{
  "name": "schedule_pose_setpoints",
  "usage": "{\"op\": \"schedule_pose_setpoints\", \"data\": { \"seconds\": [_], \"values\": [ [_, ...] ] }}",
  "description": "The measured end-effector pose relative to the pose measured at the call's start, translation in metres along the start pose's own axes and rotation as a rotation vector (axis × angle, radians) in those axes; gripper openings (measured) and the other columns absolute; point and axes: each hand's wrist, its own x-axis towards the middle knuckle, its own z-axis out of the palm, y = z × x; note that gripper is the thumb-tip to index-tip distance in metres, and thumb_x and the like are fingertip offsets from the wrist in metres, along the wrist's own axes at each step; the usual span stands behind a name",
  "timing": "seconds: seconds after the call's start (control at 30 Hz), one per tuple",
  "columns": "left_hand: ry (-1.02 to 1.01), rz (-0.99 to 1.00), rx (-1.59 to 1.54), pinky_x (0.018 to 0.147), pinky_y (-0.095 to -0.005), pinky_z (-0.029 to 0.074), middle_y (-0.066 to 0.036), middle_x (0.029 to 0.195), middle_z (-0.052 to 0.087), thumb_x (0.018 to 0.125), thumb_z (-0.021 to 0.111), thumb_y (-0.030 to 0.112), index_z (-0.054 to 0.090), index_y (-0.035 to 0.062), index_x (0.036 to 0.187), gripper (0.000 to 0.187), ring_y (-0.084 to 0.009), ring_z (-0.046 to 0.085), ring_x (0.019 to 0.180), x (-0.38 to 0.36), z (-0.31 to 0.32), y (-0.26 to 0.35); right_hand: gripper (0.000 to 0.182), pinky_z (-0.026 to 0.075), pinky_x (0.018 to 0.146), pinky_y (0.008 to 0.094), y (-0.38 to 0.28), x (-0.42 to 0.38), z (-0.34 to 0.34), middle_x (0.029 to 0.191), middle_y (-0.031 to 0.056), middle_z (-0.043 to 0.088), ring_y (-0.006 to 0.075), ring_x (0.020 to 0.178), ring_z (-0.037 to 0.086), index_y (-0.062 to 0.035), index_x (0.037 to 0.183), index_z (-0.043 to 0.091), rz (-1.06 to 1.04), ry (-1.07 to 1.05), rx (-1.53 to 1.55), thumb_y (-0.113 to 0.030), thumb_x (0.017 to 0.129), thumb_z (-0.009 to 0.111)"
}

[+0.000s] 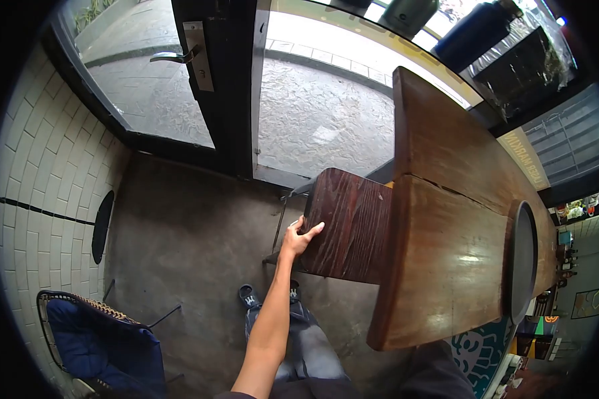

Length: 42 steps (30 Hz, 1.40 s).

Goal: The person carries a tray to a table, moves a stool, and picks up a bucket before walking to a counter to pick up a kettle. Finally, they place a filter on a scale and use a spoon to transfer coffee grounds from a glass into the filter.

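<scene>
My left hand [299, 237] grips the near left edge of a dark wooden stool [345, 219]. The thumb lies on top of the seat and the fingers curl over its edge, partly hidden. The stool's right end is tucked beneath the overhanging wooden tabletop [456, 266], and its thin metal legs show at the left. My right hand is out of sight; a dark cloth shape, perhaps my sleeve, shows at the lower right below the tabletop.
A black-framed glass door with a metal handle [173, 58] stands ahead. A blue cushioned chair [106, 346] sits at lower left by the white brick wall [40, 159]. On the table stands a round dark tray [524, 259]. Bottles [476, 33] are at upper right.
</scene>
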Motion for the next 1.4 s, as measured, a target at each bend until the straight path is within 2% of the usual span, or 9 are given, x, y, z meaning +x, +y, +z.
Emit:
{"op": "schedule_pose_setpoints", "data": {
  "seconds": [0.37, 0.47, 0.63, 0.67, 0.77, 0.97, 1.2, 1.27, 1.4],
  "values": [
    [0.253, -0.047, 0.661, 0.102, -0.0453, 0.040, -0.026, 0.126, 0.055, 0.086, 0.049, 0.065, 0.045, 0.0057, 0.138, 0.080, -0.0392, 0.050, 0.122, -0.018, 0.004, -0.003, 0.045, 0.044, 0.093, 0.0429, -0.020, -0.084, 0.023, 0.119, 0.0214, 0.060, 0.0374, 0.111, 0.055, 0.0030, 0.116, 0.058, -0.228, 0.131, -0.042, -0.034, 0.090, 0.056],
    [0.390, -0.406, 0.349, 0.092, -0.0483, 0.043, -0.024, 0.117, 0.060, 0.091, 0.050, 0.053, 0.054, 0.0037, 0.126, 0.061, -0.0398, 0.055, 0.113, -0.035, 0.017, 0.020, 0.043, 0.044, 0.093, 0.0430, 0.003, -0.136, 0.026, 0.119, 0.0220, 0.060, 0.0385, 0.111, 0.055, 0.0031, 0.115, 0.058, -0.183, 0.258, -0.055, -0.031, 0.089, 0.057],
    [0.198, 0.465, 1.020, 0.085, -0.0461, 0.046, -0.023, 0.106, 0.064, 0.081, 0.063, 0.027, 0.060, -0.0009, 0.111, 0.041, -0.0421, 0.060, 0.098, -0.112, 0.018, -0.005, 0.025, 0.050, 0.074, 0.0428, 0.047, -0.197, 0.082, 0.093, 0.0208, 0.063, 0.0333, 0.081, 0.062, -0.0015, 0.098, 0.060, 0.113, 0.579, 0.079, -0.022, 0.084, 0.064],
    [0.429, 0.932, 1.068, 0.075, -0.0468, 0.046, -0.018, 0.089, 0.061, 0.076, 0.062, 0.014, 0.057, -0.0002, 0.095, 0.025, -0.0393, 0.058, 0.081, -0.124, 0.032, -0.016, 0.023, 0.051, 0.074, 0.0426, 0.052, -0.214, 0.089, 0.088, 0.0193, 0.065, 0.0325, 0.079, 0.063, -0.0011, 0.096, 0.062, 0.161, 0.616, 0.036, -0.021, 0.084, 0.063],
    [0.153, 0.985, 1.066, 0.070, -0.0447, 0.047, -0.016, 0.085, 0.059, 0.078, 0.063, 0.012, 0.057, 0.0015, 0.096, 0.022, -0.0348, 0.058, 0.076, -0.148, 0.031, -0.081, 0.022, 0.051, 0.073, 0.0418, 0.083, -0.253, 0.106, 0.083, 0.0168, 0.067, 0.0322, 0.079, 0.064, -0.0008, 0.093, 0.063, 0.230, 0.618, 0.102, -0.021, 0.085, 0.062],
    [-0.450, 0.210, 1.074, 0.077, -0.0419, 0.048, -0.019, 0.091, 0.061, 0.089, 0.059, 0.017, 0.062, 0.0023, 0.104, 0.022, -0.0344, 0.061, 0.084, -0.114, 0.017, -0.210, 0.029, 0.050, 0.071, 0.0364, 0.126, -0.279, 0.141, 0.081, 0.0152, 0.069, 0.0267, 0.077, 0.067, -0.0006, 0.091, 0.065, 0.496, 0.211, 0.402, -0.029, 0.087, 0.063],
    [0.081, 0.523, 1.067, 0.078, -0.0357, 0.047, -0.015, 0.091, 0.062, 0.088, 0.060, 0.016, 0.060, 0.0004, 0.109, 0.026, -0.0246, 0.059, 0.086, -0.010, 0.026, -0.236, 0.039, 0.050, 0.076, 0.0393, 0.164, -0.236, 0.133, 0.088, 0.0173, 0.068, 0.0300, 0.084, 0.066, -0.0005, 0.097, 0.065, 0.294, 0.304, 0.633, -0.038, 0.089, 0.061],
    [0.120, 0.239, 0.858, 0.073, -0.0309, 0.047, -0.009, 0.086, 0.062, 0.089, 0.060, 0.015, 0.060, 0.0001, 0.109, 0.025, -0.0169, 0.058, 0.079, -0.015, 0.028, -0.211, 0.038, 0.050, 0.079, 0.0323, 0.153, -0.208, 0.109, 0.095, 0.0131, 0.068, 0.0209, 0.089, 0.065, 0.0003, 0.105, 0.066, 0.195, 0.200, 0.685, -0.035, 0.090, 0.063],
    [-0.190, 0.189, 1.045, 0.072, -0.0294, 0.049, -0.009, 0.086, 0.065, 0.091, 0.060, 0.017, 0.061, -0.0007, 0.107, 0.023, -0.0154, 0.060, 0.077, -0.002, -0.024, -0.229, 0.073, 0.040, 0.102, 0.0387, 0.073, -0.144, 0.069, 0.130, 0.0234, 0.053, 0.0327, 0.121, 0.051, 0.0062, 0.124, 0.054, -0.162, 0.244, 0.616, -0.053, 0.082, 0.067]
  ]
}}
